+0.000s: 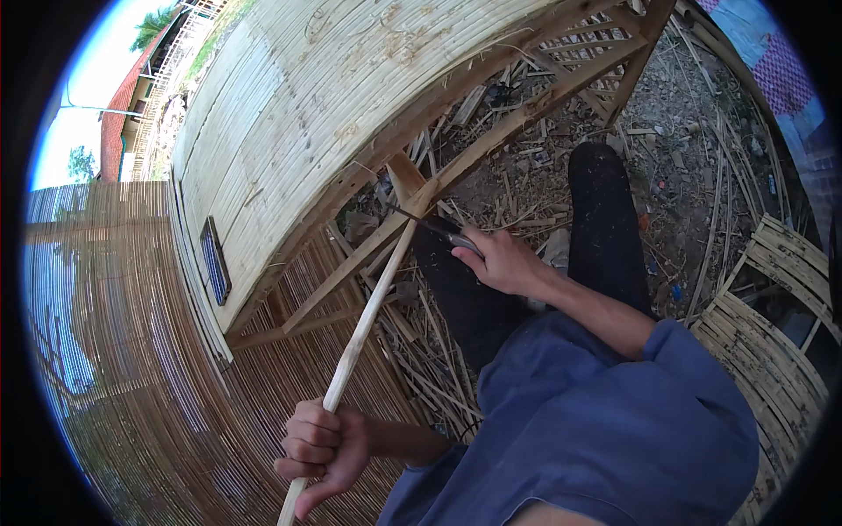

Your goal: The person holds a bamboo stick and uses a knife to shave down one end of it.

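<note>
A long pale bamboo strip [361, 329] slants from the bottom of the view up to the table's wooden brace. My left hand [323, 445] is wrapped round its lower part, thumb pointing down along it. My right hand [502, 261] grips the handle of a knife [456, 238]. The knife's dark, narrow blade reaches left across the strip's upper end, close to the wooden brace [500, 131]. Whether the edge bites into the strip is too small to tell.
The slatted bamboo table [289, 114] fills the upper left, with a dark phone [215, 261] lying on it. A bamboo screen [114, 351] stands at the left. Offcuts and shavings litter the ground [526, 184] around my legs. A slatted bamboo seat [763, 351] is at the right.
</note>
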The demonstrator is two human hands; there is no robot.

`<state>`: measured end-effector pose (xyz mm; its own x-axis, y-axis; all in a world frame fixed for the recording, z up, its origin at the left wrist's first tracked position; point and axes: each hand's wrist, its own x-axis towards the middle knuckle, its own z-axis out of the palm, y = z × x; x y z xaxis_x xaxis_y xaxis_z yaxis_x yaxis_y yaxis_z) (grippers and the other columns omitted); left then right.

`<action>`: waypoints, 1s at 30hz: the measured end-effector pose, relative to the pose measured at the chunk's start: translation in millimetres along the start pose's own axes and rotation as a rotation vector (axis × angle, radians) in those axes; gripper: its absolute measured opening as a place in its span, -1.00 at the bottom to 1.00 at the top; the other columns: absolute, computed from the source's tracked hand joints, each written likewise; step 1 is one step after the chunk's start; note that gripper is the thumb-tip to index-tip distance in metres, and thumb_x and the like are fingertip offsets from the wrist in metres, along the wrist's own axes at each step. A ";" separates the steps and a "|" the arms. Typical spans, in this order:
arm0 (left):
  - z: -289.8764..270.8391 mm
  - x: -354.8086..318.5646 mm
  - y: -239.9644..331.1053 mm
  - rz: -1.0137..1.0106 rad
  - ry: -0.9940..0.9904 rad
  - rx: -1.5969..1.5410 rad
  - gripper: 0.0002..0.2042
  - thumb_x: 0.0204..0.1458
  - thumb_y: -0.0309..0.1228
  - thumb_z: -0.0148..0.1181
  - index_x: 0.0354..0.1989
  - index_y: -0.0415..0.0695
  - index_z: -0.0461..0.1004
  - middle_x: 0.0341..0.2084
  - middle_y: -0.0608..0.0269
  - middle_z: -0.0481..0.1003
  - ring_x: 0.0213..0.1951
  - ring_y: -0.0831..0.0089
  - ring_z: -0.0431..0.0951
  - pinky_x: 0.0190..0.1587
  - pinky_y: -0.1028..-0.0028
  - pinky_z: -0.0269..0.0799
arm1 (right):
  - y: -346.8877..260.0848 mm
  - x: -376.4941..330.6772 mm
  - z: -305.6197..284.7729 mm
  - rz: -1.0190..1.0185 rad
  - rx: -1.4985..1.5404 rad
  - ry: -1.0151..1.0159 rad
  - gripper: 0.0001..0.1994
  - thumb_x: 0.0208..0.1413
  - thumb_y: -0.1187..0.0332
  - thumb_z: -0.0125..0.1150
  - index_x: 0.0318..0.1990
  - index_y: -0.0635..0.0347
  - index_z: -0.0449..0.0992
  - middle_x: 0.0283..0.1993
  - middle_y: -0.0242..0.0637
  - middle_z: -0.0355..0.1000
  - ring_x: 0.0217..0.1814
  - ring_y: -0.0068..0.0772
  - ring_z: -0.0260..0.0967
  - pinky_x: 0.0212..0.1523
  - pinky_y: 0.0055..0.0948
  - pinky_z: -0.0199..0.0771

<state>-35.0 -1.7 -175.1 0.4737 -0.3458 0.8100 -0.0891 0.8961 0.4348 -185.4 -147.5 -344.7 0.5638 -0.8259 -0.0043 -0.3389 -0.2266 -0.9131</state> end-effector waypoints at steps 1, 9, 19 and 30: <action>1.3 2.5 5.7 -0.008 -0.009 0.004 -0.43 -0.05 0.28 -0.30 -0.77 0.04 -0.08 -0.94 0.55 -0.13 -0.86 0.77 -0.22 -0.81 0.68 -0.33 | -15.8 -9.6 0.6 -0.081 0.039 -0.095 -0.73 0.10 0.17 -0.03 -0.30 0.23 0.27 -0.66 -0.09 0.31 -0.54 0.02 0.35 -0.57 -0.24 0.31; -4.1 11.8 -7.8 0.004 -0.084 0.001 -0.45 -0.01 0.21 -0.23 -0.77 0.01 -0.02 -0.96 0.53 -0.07 -0.90 0.77 -0.19 -0.84 0.71 -0.24 | 11.8 0.7 16.0 -0.113 0.068 -0.004 -0.73 0.09 0.16 -0.03 -0.33 0.20 0.27 -0.69 -0.05 0.31 -0.57 0.06 0.34 -0.57 -0.16 0.32; 3.8 11.5 -5.4 0.019 -0.040 0.057 -0.45 -0.01 0.22 -0.26 -0.75 0.01 -0.03 -0.95 0.53 -0.08 -0.89 0.76 -0.18 -0.83 0.70 -0.27 | 30.0 16.1 25.3 0.086 0.185 0.053 -0.72 0.10 0.20 -0.01 -0.31 0.29 0.27 -0.67 -0.03 0.31 -0.59 0.04 0.33 -0.58 -0.21 0.25; 11.4 13.0 -12.3 0.024 -0.039 0.015 -0.45 -0.02 0.22 -0.23 -0.75 0.01 -0.04 -0.95 0.53 -0.08 -0.88 0.77 -0.20 -0.84 0.70 -0.28 | 39.0 23.3 16.9 0.119 -0.023 0.111 -0.68 0.10 0.09 -0.06 -0.35 0.22 0.29 -0.66 0.00 0.34 -0.49 0.13 0.35 -0.47 -0.11 0.33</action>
<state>-37.7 -20.4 -165.4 0.4366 -0.3354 0.8348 -0.1133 0.9000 0.4208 -172.8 -166.9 -387.3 0.4327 -0.8992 -0.0655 -0.4163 -0.1348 -0.8992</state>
